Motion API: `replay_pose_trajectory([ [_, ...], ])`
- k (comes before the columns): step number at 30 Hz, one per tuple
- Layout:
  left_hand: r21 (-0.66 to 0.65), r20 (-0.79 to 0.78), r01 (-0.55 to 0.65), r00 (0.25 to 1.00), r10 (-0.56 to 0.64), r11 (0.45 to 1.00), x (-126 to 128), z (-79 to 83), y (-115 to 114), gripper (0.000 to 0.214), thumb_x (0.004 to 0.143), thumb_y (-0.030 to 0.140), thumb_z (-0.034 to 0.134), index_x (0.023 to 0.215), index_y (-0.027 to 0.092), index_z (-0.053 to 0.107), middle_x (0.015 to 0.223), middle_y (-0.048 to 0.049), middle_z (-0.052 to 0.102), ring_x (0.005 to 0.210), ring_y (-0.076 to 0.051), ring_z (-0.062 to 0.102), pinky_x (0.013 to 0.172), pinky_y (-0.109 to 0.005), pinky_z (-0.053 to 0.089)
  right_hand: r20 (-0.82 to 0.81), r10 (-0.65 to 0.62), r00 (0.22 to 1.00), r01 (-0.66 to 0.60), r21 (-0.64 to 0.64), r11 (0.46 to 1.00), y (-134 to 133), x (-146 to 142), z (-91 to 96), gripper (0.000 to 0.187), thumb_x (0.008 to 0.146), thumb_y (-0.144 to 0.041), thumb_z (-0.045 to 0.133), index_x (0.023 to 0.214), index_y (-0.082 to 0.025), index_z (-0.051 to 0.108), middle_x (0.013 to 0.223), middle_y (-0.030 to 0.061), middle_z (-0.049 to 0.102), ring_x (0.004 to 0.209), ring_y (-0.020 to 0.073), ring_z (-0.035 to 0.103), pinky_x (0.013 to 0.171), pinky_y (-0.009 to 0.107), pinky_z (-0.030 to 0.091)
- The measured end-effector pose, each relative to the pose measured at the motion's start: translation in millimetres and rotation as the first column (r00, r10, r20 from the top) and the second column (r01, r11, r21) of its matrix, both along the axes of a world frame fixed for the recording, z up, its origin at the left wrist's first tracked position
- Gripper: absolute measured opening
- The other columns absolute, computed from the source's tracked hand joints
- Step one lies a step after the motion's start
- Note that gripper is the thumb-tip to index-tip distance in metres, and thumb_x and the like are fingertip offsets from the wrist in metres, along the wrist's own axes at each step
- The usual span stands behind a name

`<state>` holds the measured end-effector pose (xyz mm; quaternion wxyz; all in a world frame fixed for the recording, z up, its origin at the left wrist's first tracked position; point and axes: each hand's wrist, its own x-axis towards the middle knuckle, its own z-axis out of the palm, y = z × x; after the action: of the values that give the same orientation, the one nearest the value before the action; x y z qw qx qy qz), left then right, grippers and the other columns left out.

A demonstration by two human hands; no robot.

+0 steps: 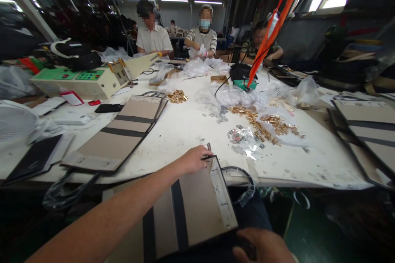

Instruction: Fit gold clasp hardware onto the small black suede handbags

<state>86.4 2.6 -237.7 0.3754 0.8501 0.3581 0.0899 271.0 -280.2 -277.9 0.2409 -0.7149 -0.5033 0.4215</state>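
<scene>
A beige fabric bag panel (pixel 197 209) with dark stripes lies across my lap at the table's near edge. My left hand (pixel 194 159) is closed on its far top edge, pinching a thin dark strip or tool there. At the bottom of the view, my right hand (pixel 262 246) grips the panel's near lower corner, fingers curled under it. A dark plastic-wrapped handle (pixel 243 176) loops out from the panel's right side.
The white table (pixel 185 127) holds more striped panels (pixel 123 131) at left and right (pixel 367 127), piles of small gold hardware (pixel 262 125), clear plastic bags (pixel 234 94) and a green-topped machine (pixel 83 80). An orange strap (pixel 271 28) hangs down. Three people work at the far side.
</scene>
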Motion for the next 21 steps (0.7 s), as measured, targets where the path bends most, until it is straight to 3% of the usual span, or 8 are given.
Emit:
replay_pose_trajectory([
  [3,0.145,0.039,-0.099,0.995,0.095,0.984,-6,0.5,-12,0.049,0.068,0.01,0.079,0.116,0.021,0.076,0.125,-0.0091,0.069,0.116,-0.029,0.063,0.102,-0.037,0.048,0.094,0.055,0.994,-0.08,0.284,0.955,42,7,34.1,0.032,0.088,-0.044,0.07,0.114,-0.03,0.081,0.109,0.008,0.079,0.098,0.0294,0.072,0.09,0.035,0.053],
  [5,0.249,0.064,-0.187,0.982,0.177,0.95,-11,2.5,-25,0.036,0.073,0.014,0.08,0.108,0.021,0.076,0.118,-0.0098,0.068,0.114,-0.031,0.06,0.1,-0.043,0.047,0.29,0.068,0.955,-0.178,0.373,0.911,80,1,46.4,0.038,0.094,-0.041,0.062,0.127,-0.028,0.075,0.117,0.0088,0.075,0.1,0.0287,0.071,0.088,0.035,0.052],
  [9,0.388,0.1,-0.273,0.962,0.254,0.88,-18,-0.6,-61,0.006,0.089,0.019,0.07,0.09,0.022,0.075,0.098,-0.0074,0.07,0.105,-0.029,0.058,0.093,-0.045,0.045,0.598,0.102,0.795,-0.331,0.288,0.898,132,-13,43.4,0.04,0.098,-0.037,0.057,0.135,-0.03,0.069,0.108,0.0068,0.072,0.081,0.0214,0.07,0.071,0.029,0.048],
  [12,0.463,0.127,-0.294,0.956,0.266,0.836,-21,-13.9,-87,0.02,0.1,0.023,0.057,0.107,0.024,0.075,0.11,-0.0082,0.073,0.109,-0.028,0.058,0.094,-0.047,0.044,0.67,0.1,0.736,-0.372,0.276,0.886,141,-14,35.2,0.04,0.1,-0.038,0.055,0.137,-0.031,0.068,0.106,0.006,0.071,0.077,0.0199,0.069,0.066,0.028,0.045],
  [16,0.595,0.123,-0.242,0.97,0.211,0.767,-22,-31.8,-100,0.04,0.102,0.029,0.054,0.142,0.023,0.059,0.146,-0.0079,0.061,0.132,-0.031,0.051,0.109,-0.051,0.037,0.669,0.101,0.736,-0.374,0.277,0.885,147,-7,33.3,0.038,0.102,-0.042,0.054,0.135,-0.032,0.069,0.104,0.0048,0.07,0.08,0.0195,0.07,0.067,0.029,0.044],
  [21,0.59,0.074,-0.168,0.985,0.155,0.789,-21,-34.3,-86,0.046,0.102,0.031,0.054,0.147,0.019,0.053,0.151,-0.0066,0.058,0.135,-0.031,0.048,0.112,-0.05,0.034,0.633,0.062,0.772,-0.301,0.278,0.912,161,-4,31.9,0.036,0.1,-0.045,0.058,0.131,-0.033,0.071,0.101,0.002,0.069,0.086,0.0205,0.071,0.072,0.03,0.045],
])
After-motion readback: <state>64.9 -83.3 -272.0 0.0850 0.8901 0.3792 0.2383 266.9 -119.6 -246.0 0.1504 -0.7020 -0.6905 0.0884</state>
